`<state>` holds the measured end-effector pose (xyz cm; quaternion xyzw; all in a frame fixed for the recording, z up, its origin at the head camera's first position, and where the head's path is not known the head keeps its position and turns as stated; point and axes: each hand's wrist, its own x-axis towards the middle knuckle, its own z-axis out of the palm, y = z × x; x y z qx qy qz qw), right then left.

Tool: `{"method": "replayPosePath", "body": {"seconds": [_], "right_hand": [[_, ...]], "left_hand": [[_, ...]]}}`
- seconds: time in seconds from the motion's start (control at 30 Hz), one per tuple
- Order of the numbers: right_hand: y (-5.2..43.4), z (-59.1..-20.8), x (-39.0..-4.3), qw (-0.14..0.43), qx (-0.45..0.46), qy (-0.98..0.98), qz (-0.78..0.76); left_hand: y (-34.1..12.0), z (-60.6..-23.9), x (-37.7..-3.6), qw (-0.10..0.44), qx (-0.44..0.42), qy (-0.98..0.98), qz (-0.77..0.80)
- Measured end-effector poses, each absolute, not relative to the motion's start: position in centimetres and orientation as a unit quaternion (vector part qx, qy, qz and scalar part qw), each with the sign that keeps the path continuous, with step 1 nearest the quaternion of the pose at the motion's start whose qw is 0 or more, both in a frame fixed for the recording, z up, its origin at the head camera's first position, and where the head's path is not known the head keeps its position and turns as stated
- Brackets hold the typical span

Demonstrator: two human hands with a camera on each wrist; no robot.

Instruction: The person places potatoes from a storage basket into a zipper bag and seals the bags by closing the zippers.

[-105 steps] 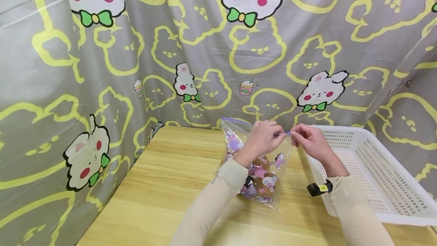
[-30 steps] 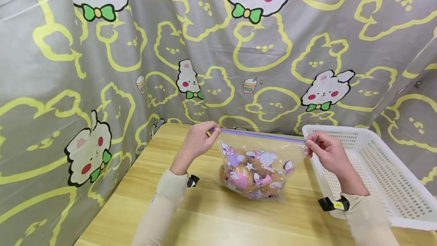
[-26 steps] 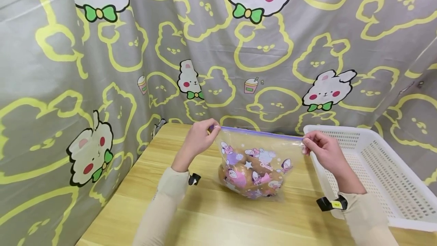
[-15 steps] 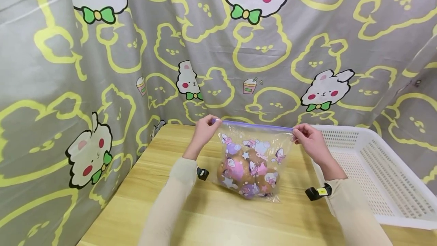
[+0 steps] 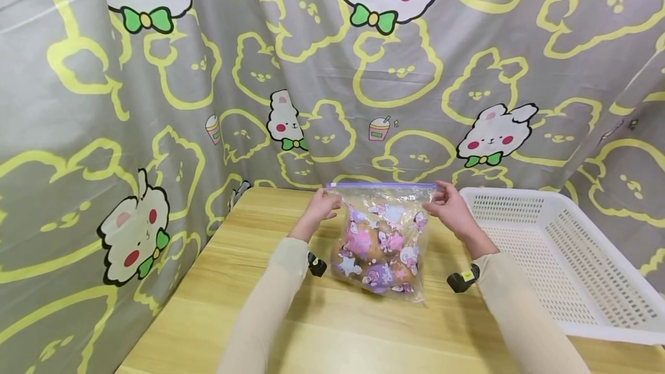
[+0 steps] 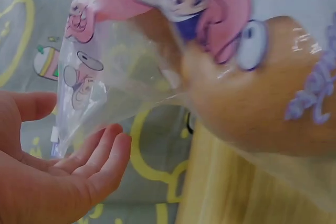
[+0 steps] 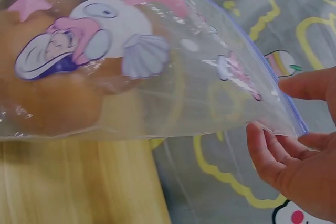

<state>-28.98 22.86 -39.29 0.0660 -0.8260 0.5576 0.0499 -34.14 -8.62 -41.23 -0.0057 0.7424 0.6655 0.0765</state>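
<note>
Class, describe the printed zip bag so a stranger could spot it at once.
On the wooden table before the bunny-print curtain, left of the white basket, stands the zip bag between both hands. Only it is clear plastic with pink and purple cartoons, a purple zip strip, and brown lumps inside.

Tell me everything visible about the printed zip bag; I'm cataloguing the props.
The zip bag is clear plastic printed with pink and purple cartoon figures, stars and shells, with a purple zip strip along its top. It stands upright on the wooden table, holding brown rounded items. The left hand and right hand, fingers relaxed, sit at its upper corners.
</note>
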Motion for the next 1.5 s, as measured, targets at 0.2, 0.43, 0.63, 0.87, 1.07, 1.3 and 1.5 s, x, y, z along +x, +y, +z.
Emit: {"method": "replayPosePath", "body": {"seconds": [0.2,0.43,0.63,0.87,1.07,1.3,1.5], "right_hand": [[22.2,-40.7,-30.2,-0.029,0.059,-0.831,0.553],[21.6,-42.2,-30.6,-0.093,0.079,-0.838,0.532],[21.4,-43.2,-30.7,-0.111,0.1,-0.843,0.517],[21.2,-44.0,-30.9,-0.107,0.101,-0.857,0.494],[21.3,-44.0,-31.2,-0.09,0.093,-0.883,0.45],[21.1,-43.1,-30.5,-0.06,0.071,-0.929,0.358],[20.7,-41.7,-29.1,-0.025,0.052,-0.965,0.256]], "left_hand": [[-8.1,-42.2,-33.9,0.11,-0.021,0.752,0.649],[-7.9,-42.8,-33.2,0.186,0.015,0.78,0.597],[-7.6,-43.5,-33.2,0.186,0.051,0.803,0.564],[-7.5,-43.3,-32.6,0.19,0.05,0.81,0.553],[-7.5,-43.7,-32.8,0.191,0.049,0.812,0.55],[-7.9,-43.5,-32.5,0.164,0.044,0.848,0.503],[-8.6,-41.6,-31.1,0.105,0.059,0.915,0.385]]}}
